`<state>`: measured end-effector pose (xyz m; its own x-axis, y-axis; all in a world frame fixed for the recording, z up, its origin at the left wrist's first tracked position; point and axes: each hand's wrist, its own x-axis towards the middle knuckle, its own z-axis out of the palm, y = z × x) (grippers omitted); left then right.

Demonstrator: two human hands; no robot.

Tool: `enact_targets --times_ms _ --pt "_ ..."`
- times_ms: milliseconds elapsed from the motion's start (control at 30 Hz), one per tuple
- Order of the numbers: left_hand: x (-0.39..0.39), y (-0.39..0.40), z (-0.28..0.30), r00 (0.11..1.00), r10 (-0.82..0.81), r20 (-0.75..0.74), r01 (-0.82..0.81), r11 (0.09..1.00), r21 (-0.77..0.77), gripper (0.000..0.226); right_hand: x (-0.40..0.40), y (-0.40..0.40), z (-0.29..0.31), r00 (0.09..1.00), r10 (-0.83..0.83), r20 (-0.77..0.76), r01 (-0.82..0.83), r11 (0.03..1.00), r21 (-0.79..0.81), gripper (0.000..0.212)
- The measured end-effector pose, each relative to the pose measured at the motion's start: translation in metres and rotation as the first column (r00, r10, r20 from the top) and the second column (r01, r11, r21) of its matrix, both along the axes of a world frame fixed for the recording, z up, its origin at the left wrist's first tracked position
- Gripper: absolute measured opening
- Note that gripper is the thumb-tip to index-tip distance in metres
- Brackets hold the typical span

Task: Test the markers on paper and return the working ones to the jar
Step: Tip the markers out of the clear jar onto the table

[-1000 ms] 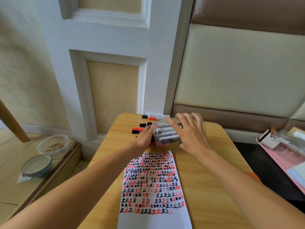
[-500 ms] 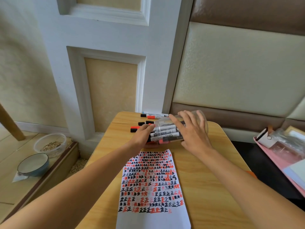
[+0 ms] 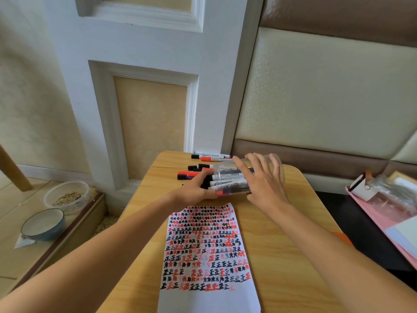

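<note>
A clear plastic jar [image 3: 228, 171] lies on its side on the wooden table [image 3: 282, 233], its mouth to the left, with several markers [image 3: 228, 185] inside. My right hand [image 3: 262, 184] grips the jar from above. My left hand [image 3: 195, 189] is at the jar's mouth, fingers around the marker ends that stick out. More markers with black and red caps [image 3: 191, 173] lie loose behind the left hand, and three more [image 3: 211, 156] sit at the table's far edge. A white paper [image 3: 206, 251] covered in red and black test marks lies in front of me.
The table stands against a white panelled wall and a padded headboard. A pink tray [image 3: 383, 222] with small items is on the right. On the floor to the left are a clear tub [image 3: 66, 195] of grain and a blue bowl [image 3: 42, 223].
The jar has stayed on its side under my right hand. My left hand has closed in on the marker ends at the jar's mouth. The view shifted slightly.
</note>
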<state>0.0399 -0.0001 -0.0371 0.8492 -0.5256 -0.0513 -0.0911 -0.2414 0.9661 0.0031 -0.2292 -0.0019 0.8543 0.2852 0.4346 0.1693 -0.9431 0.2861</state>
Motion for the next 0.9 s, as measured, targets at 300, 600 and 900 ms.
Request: enact_targets --times_ms 300,600,900 --pt "0.008 -0.004 0.004 0.934 -0.076 0.349 -0.026 0.96 0.278 0.09 0.002 -0.004 -0.005 0.997 0.055 -0.048 -0.053 0.998 0.034 0.123" --pt "0.013 0.015 0.003 0.86 -0.066 0.506 -0.142 0.921 0.362 0.052 0.001 -0.012 -0.003 0.997 0.043 -0.057 -0.042 0.999 0.031 0.123" --pt "0.003 0.005 -0.019 0.8 -0.078 0.594 -0.21 0.892 0.4 0.07 0.0 -0.014 -0.008 0.997 0.03 -0.078 -0.026 0.998 0.05 0.125"
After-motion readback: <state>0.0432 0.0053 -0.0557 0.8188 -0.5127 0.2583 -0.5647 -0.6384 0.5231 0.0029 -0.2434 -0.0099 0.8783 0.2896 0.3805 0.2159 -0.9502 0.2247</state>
